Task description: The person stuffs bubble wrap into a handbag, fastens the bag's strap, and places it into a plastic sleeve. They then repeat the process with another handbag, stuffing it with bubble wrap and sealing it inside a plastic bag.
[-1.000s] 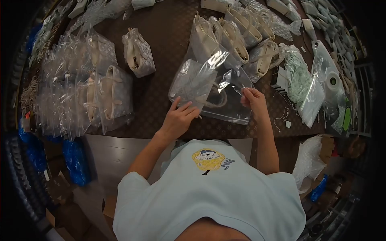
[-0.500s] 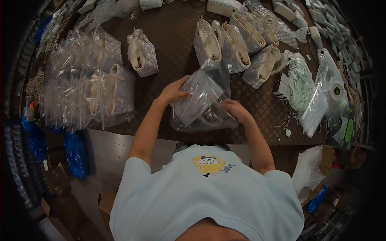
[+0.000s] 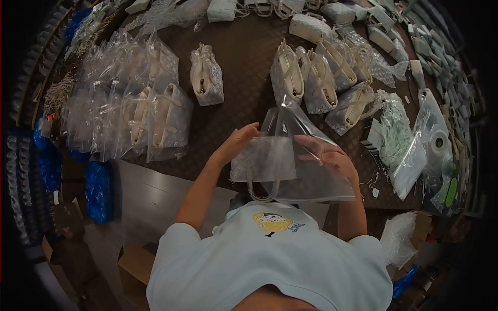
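A pale patterned handbag (image 3: 255, 159) lies in front of me, its handles towards my body. My left hand (image 3: 239, 142) is at its far left corner, fingers stretched out. A clear plastic bag (image 3: 316, 187) spreads to the right and overlaps the handbag's right part. My right hand (image 3: 331, 155) is at this plastic, fingers apart and partly seen through the film. The plastic's gathered top reaches up to an upright handbag (image 3: 287, 78) just beyond.
Several plastic-wrapped handbags (image 3: 168, 116) stand in rows at the left, with a single handbag (image 3: 206, 78) beside them. At the right are more handbags (image 3: 351, 109), a pile of pale shredded strips (image 3: 395, 132) and clear plastic sleeves (image 3: 412, 163). Cardboard boxes (image 3: 137, 272) stand below.
The clear plastic has spread out to the right, and the handbag's left part now shows bare. My right hand's fingers have opened apart. The whole view has shifted slightly.
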A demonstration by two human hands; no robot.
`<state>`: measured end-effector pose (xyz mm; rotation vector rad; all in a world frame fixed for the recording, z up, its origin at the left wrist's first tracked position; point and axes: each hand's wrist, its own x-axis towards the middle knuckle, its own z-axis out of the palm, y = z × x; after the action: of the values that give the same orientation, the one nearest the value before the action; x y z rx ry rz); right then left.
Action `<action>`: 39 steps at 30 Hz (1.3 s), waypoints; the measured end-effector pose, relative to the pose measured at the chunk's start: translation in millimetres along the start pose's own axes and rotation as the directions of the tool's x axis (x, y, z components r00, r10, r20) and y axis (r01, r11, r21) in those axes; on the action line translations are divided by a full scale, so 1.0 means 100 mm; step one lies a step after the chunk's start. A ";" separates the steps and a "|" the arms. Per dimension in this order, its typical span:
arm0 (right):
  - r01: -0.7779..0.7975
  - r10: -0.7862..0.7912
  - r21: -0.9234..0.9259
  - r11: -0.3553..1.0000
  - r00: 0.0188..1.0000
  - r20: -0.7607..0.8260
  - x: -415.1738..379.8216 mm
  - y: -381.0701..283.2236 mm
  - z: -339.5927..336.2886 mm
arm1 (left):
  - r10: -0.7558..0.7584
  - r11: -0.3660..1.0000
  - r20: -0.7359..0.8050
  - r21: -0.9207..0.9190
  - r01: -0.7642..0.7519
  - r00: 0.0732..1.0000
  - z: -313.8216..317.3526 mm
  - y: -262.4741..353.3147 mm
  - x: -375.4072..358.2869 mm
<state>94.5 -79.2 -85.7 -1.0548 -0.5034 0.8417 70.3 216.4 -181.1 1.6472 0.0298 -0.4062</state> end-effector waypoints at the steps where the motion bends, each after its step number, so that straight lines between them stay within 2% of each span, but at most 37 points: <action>1: -0.006 0.006 -0.007 1.000 1.000 0.017 0.06 -0.01 0.05 | 0.063 0.988 0.027 0.137 -0.066 0.998 0.03 0.11 -0.02; 2: 0.064 -0.076 0.118 0.991 0.992 0.101 0.15 -0.01 0.10 | 0.067 0.989 -0.003 0.130 -0.066 0.998 0.08 0.15 -0.01; 3: 0.114 -0.163 0.252 0.961 0.970 0.182 0.24 0.00 0.15 | 0.070 0.997 0.096 -0.049 -0.066 0.993 0.11 0.20 0.03; 4: 0.126 -0.198 0.345 0.930 0.964 0.179 0.29 0.00 0.18 | 0.098 0.973 0.187 -0.223 -0.054 0.978 0.13 0.24 0.04; 5: 0.100 -0.185 0.346 0.933 0.957 0.224 0.30 0.00 0.24 | 0.111 0.925 0.287 -0.380 0.007 0.951 0.17 0.27 -0.01; 6: 0.149 -0.230 0.428 0.891 0.963 0.143 0.29 -0.04 0.31 | 0.151 0.852 0.383 -0.518 0.077 0.911 0.24 0.29 -0.07; 7: 0.203 -0.265 0.501 0.841 0.963 0.055 0.33 -0.08 0.33 | 0.161 0.851 0.346 -0.524 0.047 0.924 0.31 0.23 -0.14; 8: 0.237 -0.481 0.589 0.773 0.825 0.298 0.44 -0.04 0.19 | 0.230 0.730 0.382 -0.676 0.100 0.895 0.41 0.13 -0.22; 9: 0.222 -0.480 0.589 0.777 0.814 0.326 0.41 -0.02 0.10 | 0.310 0.588 0.409 -0.792 0.165 0.858 0.45 0.07 -0.25; 10: 0.268 -0.460 0.624 0.734 0.872 0.167 0.29 0.03 0.05 | 0.317 0.594 0.389 -0.792 0.139 0.865 0.44 0.07 -0.27; 11: 0.319 -0.419 0.649 0.691 0.908 0.000 0.21 0.08 0.03 | 0.275 0.516 0.410 -0.826 0.226 0.870 0.42 0.07 -0.30; 12: 0.309 -0.452 0.679 0.666 0.891 0.038 0.22 0.10 0.04 | 0.235 0.426 0.435 -0.850 0.310 0.869 0.38 0.07 -0.31; 13: 0.298 -0.482 0.709 0.640 0.874 0.068 0.20 0.12 0.05 | 0.258 0.317 0.485 -0.859 0.401 0.835 0.35 0.15 -0.35; 14: 0.339 -0.387 0.704 0.625 0.917 -0.097 0.10 0.25 -0.06 | 0.260 0.318 0.476 -0.864 0.391 0.840 0.39 0.13 -0.36; 16: 0.236 -0.301 0.678 0.697 0.953 -0.022 0.04 0.40 -0.19 | 0.238 0.160 0.634 -0.773 0.614 0.736 0.61 -0.01 -0.31; 17: 0.402 -0.510 0.625 0.670 0.860 -0.006 0.08 0.45 -0.14 | -0.041 0.039 0.539 -0.841 0.540 0.841 0.73 -0.19 -0.21; 18: 0.404 -0.511 0.622 0.671 0.860 -0.007 0.05 0.48 -0.17 | -0.038 0.040 0.541 -0.839 0.542 0.840 0.63 -0.19 -0.17; 20: 0.287 -0.317 0.647 0.707 0.945 -0.074 -0.19 0.57 -0.28 | 0.094 0.277 0.345 -0.910 0.308 0.934 0.26 -0.17 -0.13; 21: 0.102 -0.021 0.176 0.979 0.911 -0.413 -0.42 0.68 -0.55 | -0.088 0.349 0.137 -0.923 0.159 0.987 0.10 0.16 -0.23; 22: 0.000 0.120 0.252 0.968 0.880 -0.460 -0.45 0.76 -0.60 | -0.114 0.655 -0.123 -0.756 -0.019 0.986 -0.03 0.35 -0.25; 23: -0.089 0.262 0.341 0.936 0.824 -0.502 -0.41 0.82 -0.70 | -0.092 0.776 -0.308 -0.618 -0.125 0.947 -0.12 0.41 -0.23; 24: 0.086 0.174 0.629 0.773 0.924 -0.341 -0.41 1.05 -0.82 | 0.062 0.872 -0.366 -0.432 -0.228 0.929 -0.28 0.24 -0.16; 25: 0.202 -0.019 0.842 0.499 0.975 -0.222 -0.44 1.25 -0.88 | 0.004 0.831 -0.445 -0.497 -0.250 0.896 -0.30 0.19 -0.11; 26: 0.208 0.076 0.743 0.636 0.941 -0.328 -0.45 1.12 -0.52 | -0.061 0.788 -0.521 -0.549 -0.280 0.851 -0.28 0.16 -0.08; 27: 0.174 0.152 0.630 0.757 0.891 -0.428 -0.37 0.98 -0.13 | -0.066 0.787 -0.486 -0.562 -0.254 0.871 -0.24 0.06 -0.06; 29: 0.069 0.189 0.669 0.740 0.933 -0.306 -0.41 1.18 0.13 | -0.240 0.771 -0.509 -0.617 -0.156 0.826 -0.17 -0.20 -0.05; 30: 0.083 0.188 0.668 0.739 0.927 -0.324 -0.38 1.28 0.19 | -0.242 0.771 -0.493 -0.620 -0.143 0.836 -0.11 -0.29 -0.03; 32: -0.016 0.314 0.551 0.835 0.835 -0.452 -0.28 1.44 0.26 | -0.315 0.731 -0.503 -0.669 -0.132 0.805 -0.01 -0.42 -0.07; 33: -0.027 0.377 0.543 0.839 0.749 -0.545 -0.20 1.46 0.25 | -0.319 0.732 -0.499 -0.669 -0.125 0.806 0.00 -0.41 -0.11; 37: -0.152 0.453 0.493 0.857 0.679 -0.578 0.02 1.39 0.12 | -0.254 0.840 -0.449 -0.542 -0.035 0.857 -0.09 -0.36 -0.18; 39: -0.248 0.413 0.333 0.910 0.633 -0.654 0.07 1.38 0.12 | -0.233 0.874 -0.415 -0.485 0.002 0.880 -0.07 -0.31 -0.20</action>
<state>40.4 -34.2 -205.5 -1.1934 0.4678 0.7056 45.9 231.8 -204.4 1.2191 0.5580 -0.0734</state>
